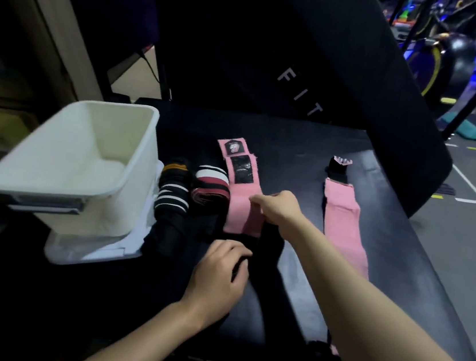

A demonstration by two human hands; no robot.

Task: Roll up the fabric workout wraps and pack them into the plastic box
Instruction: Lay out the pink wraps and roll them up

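A white plastic box (141, 150) stands empty at the left of a black padded bench. Beside it lie a black wrap with white and orange stripes (172, 190) and a dark red and white wrap (209, 185). A pink wrap (239, 192) with black patches lies flat in the middle. My right hand (279, 209) rests on its near part, fingers curled at its edge. My left hand (219, 271) grips a black piece of fabric (267, 250) just below it. A second pink wrap (345, 226) lies stretched out to the right.
The black bench (309, 147) ends at the right, where the grey gym floor (463, 238) with painted lines begins. A dark upright pad (304, 68) with white letters rises behind. A white sheet (93, 249) lies under the box. Gym machines stand far right.
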